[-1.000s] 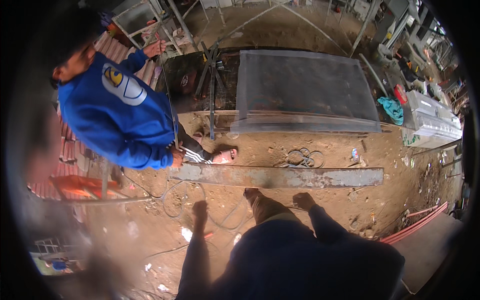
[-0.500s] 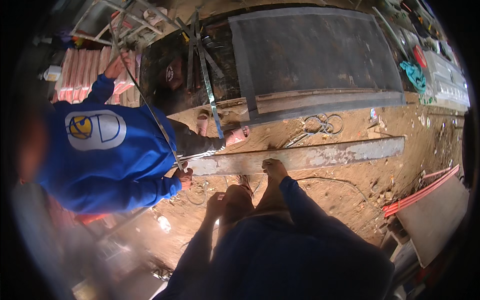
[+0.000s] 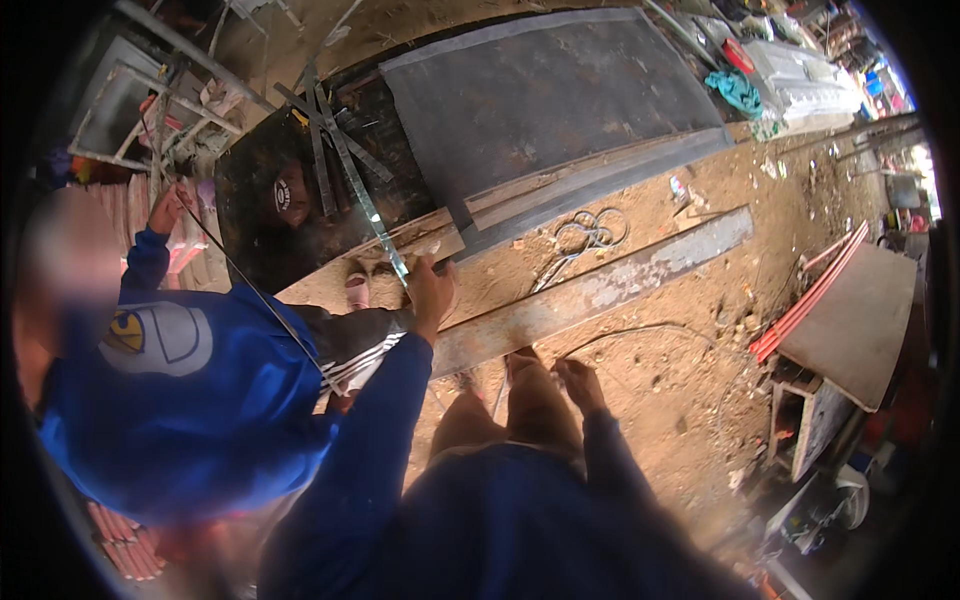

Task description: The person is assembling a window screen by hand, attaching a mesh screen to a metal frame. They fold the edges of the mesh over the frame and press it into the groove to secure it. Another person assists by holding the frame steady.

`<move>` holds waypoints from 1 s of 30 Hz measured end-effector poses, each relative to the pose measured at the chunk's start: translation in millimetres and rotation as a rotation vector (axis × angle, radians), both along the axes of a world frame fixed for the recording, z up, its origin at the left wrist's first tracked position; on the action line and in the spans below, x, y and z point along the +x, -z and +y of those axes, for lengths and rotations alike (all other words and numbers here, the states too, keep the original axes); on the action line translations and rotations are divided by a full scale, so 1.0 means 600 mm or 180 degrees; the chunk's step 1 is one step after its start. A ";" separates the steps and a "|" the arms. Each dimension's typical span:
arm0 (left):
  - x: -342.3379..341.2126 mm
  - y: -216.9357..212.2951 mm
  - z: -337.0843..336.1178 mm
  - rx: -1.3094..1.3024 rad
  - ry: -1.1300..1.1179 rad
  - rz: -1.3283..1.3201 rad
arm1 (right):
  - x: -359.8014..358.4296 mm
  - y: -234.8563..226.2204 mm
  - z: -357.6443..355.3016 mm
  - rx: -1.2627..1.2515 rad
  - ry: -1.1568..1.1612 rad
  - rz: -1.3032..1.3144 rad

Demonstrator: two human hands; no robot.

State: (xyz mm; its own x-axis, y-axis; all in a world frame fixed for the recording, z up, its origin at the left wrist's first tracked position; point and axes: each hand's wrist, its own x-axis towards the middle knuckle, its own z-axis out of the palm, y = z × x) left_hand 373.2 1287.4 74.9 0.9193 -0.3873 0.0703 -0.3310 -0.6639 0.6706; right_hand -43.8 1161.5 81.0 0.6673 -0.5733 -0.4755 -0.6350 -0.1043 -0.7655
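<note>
The left hand (image 3: 432,298) is reaching farther forward than 0.5 s ago, beside the near end of the strip (image 3: 376,218); whether it is pinching it, I cannot tell. The right hand (image 3: 579,385), fingers curled, is hanging behind the beam (image 3: 600,287), no longer over it.

Free room over dirt (image 3: 660,415) to the right, rusty beam (image 3: 597,290) across ahead

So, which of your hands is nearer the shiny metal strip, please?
Left: the left hand is beside the near end of the shiny metal strip; the right hand is farther off, rightward.
</note>
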 end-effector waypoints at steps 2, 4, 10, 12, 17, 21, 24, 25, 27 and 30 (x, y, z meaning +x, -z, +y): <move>0.036 0.009 -0.034 0.0459 -0.0025 0.0070 | -0.119 0.031 0.016 0.0376 0.0614 0.0514; 0.064 0.012 -0.054 0.0609 0.0023 0.0704 | -0.246 0.061 0.029 -0.0121 0.0342 0.1087; 0.097 0.037 -0.065 0.1038 0.0105 0.1720 | -0.511 0.030 0.026 0.1634 0.1254 0.2193; 0.107 0.057 -0.069 0.0896 0.0224 0.1837 | -0.541 -0.009 0.010 0.0998 0.0193 0.1542; 0.095 0.088 -0.073 0.0396 0.0143 0.1611 | -0.559 -0.075 -0.010 0.1680 0.2870 0.1010; 0.077 0.098 -0.056 0.0142 -0.0228 0.1589 | -0.596 -0.107 -0.017 0.0436 0.0483 0.0619; 0.076 0.115 -0.041 0.0038 -0.0460 0.1615 | -0.621 -0.128 -0.020 0.0252 0.0254 0.0808; 0.075 0.121 -0.039 0.0109 -0.0544 0.1666 | -0.626 -0.138 -0.021 0.0277 0.0329 0.0962; 0.067 0.127 -0.037 0.0075 -0.0578 0.1169 | -0.615 -0.149 -0.027 0.0249 0.0391 0.1057; 0.042 0.105 -0.041 0.0467 -0.0769 0.0817 | -0.574 -0.164 -0.029 0.0530 0.1428 0.0895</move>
State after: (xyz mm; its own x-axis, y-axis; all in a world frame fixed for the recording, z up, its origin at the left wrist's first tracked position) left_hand 398.4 1262.8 11.9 0.9658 -0.1461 -0.2142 0.0132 -0.7974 0.6033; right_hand -388.0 1144.2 179.7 0.2093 -0.6740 -0.7085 -0.7715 0.3314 -0.5431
